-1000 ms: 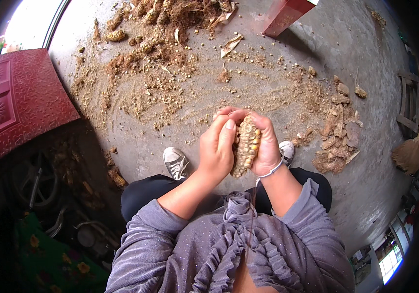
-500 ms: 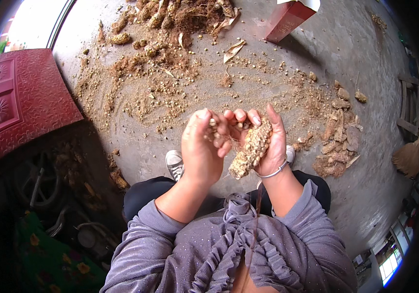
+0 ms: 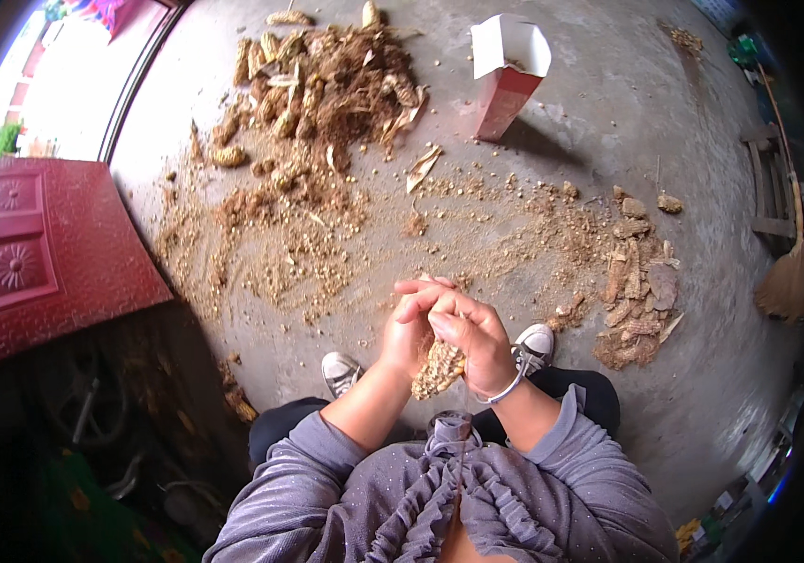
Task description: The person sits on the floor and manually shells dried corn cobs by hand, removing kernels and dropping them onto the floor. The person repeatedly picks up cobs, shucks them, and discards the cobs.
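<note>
A dried ear of corn (image 3: 438, 372), pale yellow and partly bare of kernels, is clasped between my two hands in front of my knees. Its lower end sticks out below the palms, while the upper part is hidden. My right hand (image 3: 479, 345), with a silvery bangle at the wrist, is closed round the ear and its fingers reach over toward the left. On the other side my left hand (image 3: 404, 340) presses against the ear, its fingers curled and overlapped by the right ones. Loose kernels (image 3: 313, 249) lie scattered over the floor ahead of my shoes.
A heap of corn ears and brown silk (image 3: 327, 89) lies far left of centre. The tall red box (image 3: 505, 101) with white flaps stands to its right. Cobs and husks (image 3: 638, 300) are piled at right, near a broom (image 3: 785, 281). A red door panel (image 3: 64, 263) is at left.
My hands have come together round the ear, lower and slightly left, and the right has turned over it. The view has tilted up, showing more of the heap and box.
</note>
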